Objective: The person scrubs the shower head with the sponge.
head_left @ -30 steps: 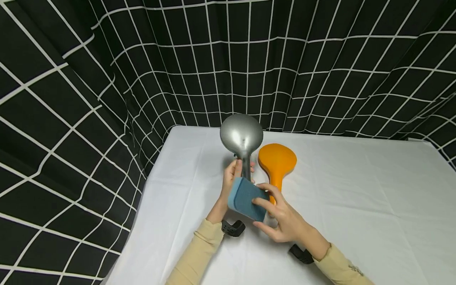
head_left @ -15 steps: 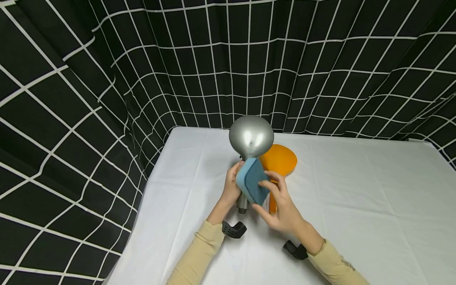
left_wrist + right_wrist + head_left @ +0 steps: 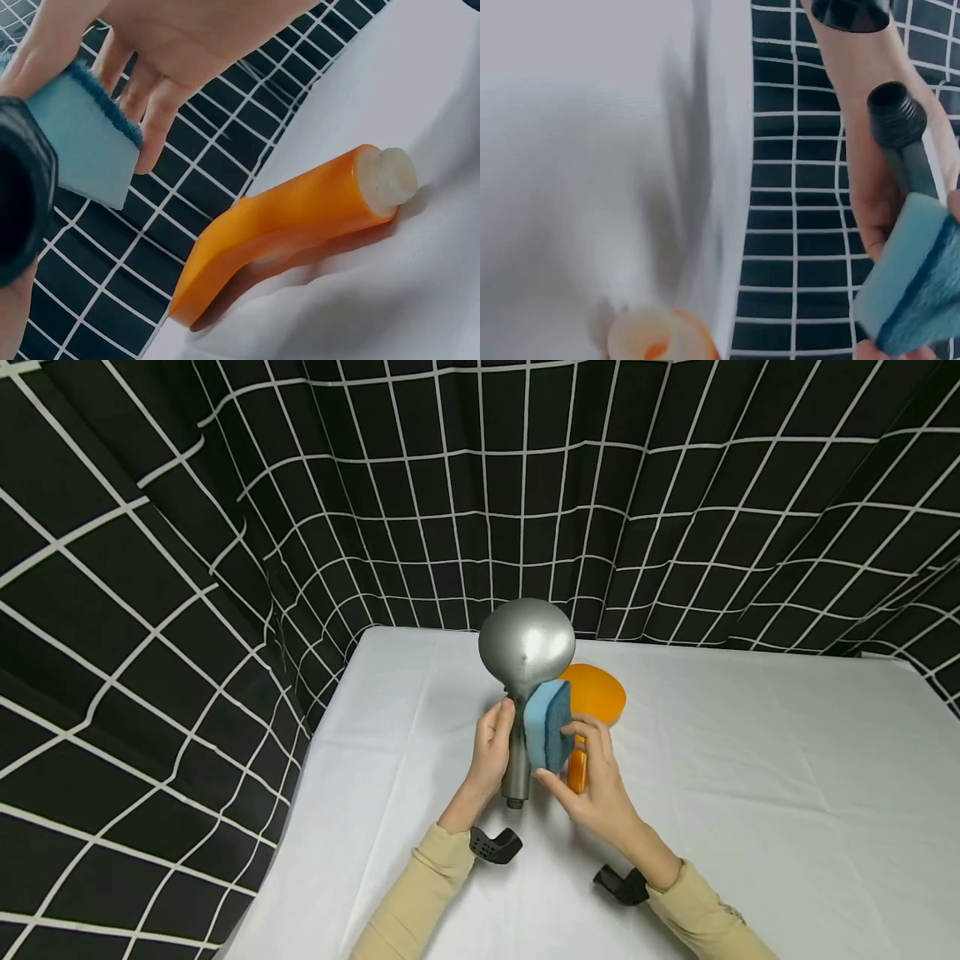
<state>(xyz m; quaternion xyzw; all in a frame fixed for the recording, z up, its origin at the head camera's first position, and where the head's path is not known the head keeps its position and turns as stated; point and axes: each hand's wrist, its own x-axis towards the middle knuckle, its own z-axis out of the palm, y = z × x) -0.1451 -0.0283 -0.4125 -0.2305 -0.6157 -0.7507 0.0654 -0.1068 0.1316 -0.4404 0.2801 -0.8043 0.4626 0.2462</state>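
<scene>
My left hand [image 3: 492, 745] grips the handle of a silver-grey hand shower head [image 3: 527, 643], held upright with its back facing me. The threaded handle end [image 3: 897, 112] shows in the right wrist view. A two-layer blue sponge [image 3: 546, 727] is pinched between the thumb and fingers of my right hand [image 3: 600, 785]. Its paler side lies against the right side of the handle, just under the head. Behind the sponge, an orange hand shower head [image 3: 596, 693] rests on the table, partly hidden; its pale threaded end [image 3: 394, 178] points toward me.
A white cloth [image 3: 750, 793] covers the table. Black curtains with a white grid [image 3: 525, 485] hang behind the table and along its left side. A black wrist mount [image 3: 495, 845] is worn on the left wrist, another [image 3: 621, 885] on the right.
The sponge has moved up and turned edge-on, from in front of the handle to its right side. The grey shower head has shifted slightly right, with its handle end now uncovered.
</scene>
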